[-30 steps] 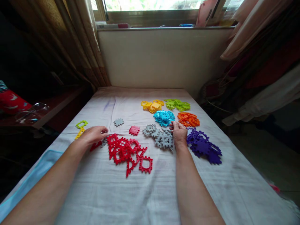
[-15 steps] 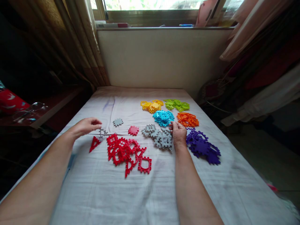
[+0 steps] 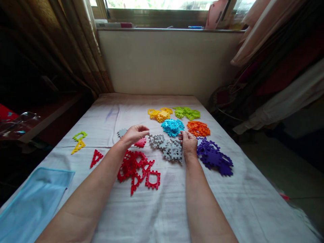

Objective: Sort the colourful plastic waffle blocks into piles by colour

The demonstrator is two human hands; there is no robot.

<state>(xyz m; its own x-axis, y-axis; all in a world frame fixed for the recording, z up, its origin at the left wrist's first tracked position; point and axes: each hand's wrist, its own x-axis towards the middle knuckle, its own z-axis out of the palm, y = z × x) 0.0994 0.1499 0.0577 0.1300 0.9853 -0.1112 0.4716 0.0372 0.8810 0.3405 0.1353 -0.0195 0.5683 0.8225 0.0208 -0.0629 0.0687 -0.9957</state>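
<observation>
My left hand reaches in above the red pile, its thumb and fingers pinched at the left edge of a pile of grey interlocking building pieces. An openwork grey piece shows just under those fingertips, overlapping the pile. My right hand is closed at the pile's right side, between it and the purple pieces; what its fingers hold, if anything, is hidden. Red pieces lie partly behind my left forearm. A solid grey piece and a pinkish-red square are partly covered by my left hand.
Yellow, lime green, blue and orange pieces lie in piles further back. A red triangle, a green piece and a yellow triangle lie left. A light blue cloth is at front left.
My left hand has moved right with the grey piece, from beside the red triangle to the grey pile. My right hand stays beside that pile. The view has shifted slightly.
</observation>
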